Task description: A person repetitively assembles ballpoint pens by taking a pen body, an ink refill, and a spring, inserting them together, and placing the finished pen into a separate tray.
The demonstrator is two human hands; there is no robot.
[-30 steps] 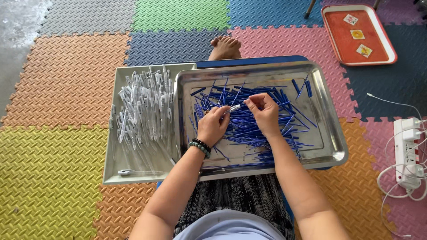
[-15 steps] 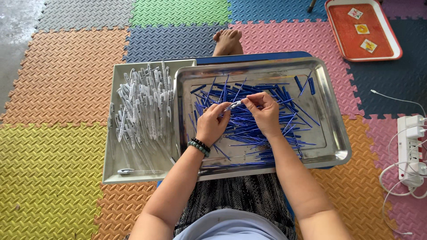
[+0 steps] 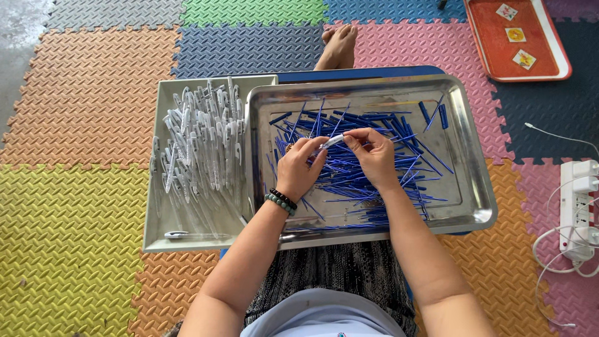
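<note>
Steel tray of blue refills, with two hands pinching one small white pen piece above it.

Both hands met over the shiny rectangular steel tray [image 3: 477, 206], where the left hand [image 3: 299, 170] and the right hand [image 3: 373, 156] each pinched an end of a small white plastic pen piece [image 3: 332, 141] between thumb and fingertips, just above the heap of thin blue pen refills [image 3: 368, 165]. A dark beaded bracelet [image 3: 281, 201] circled the left wrist. Just beside the steel tray, overlapped by its left edge, lay a grey tray [image 3: 159, 231] filled with white plastic pen barrels [image 3: 199, 143]. An orange tray [image 3: 518, 37] sat well apart on the coloured foam floor mats [image 3: 75, 218].
</note>
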